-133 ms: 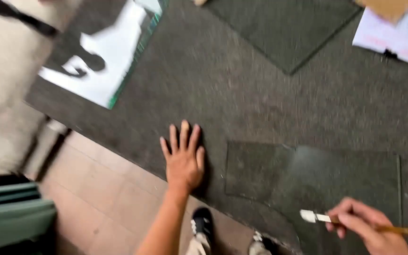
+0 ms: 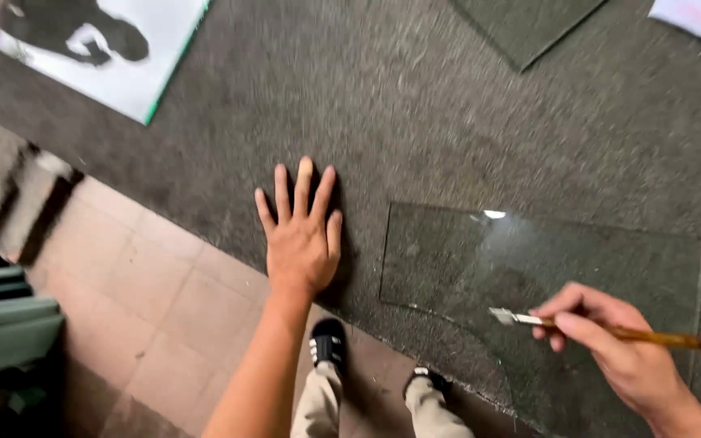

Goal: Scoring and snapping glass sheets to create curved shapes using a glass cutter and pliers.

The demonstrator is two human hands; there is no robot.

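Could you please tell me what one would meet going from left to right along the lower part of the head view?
Green bin → tiled floor → left hand flat on the grey carpet → glass pane → right hand holding a wooden-handled glass cutter.

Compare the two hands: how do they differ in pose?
The left hand lies flat on the carpet, fingers spread, holding nothing. The right hand is curled around a thin tool above the glass sheet. Both are bare.
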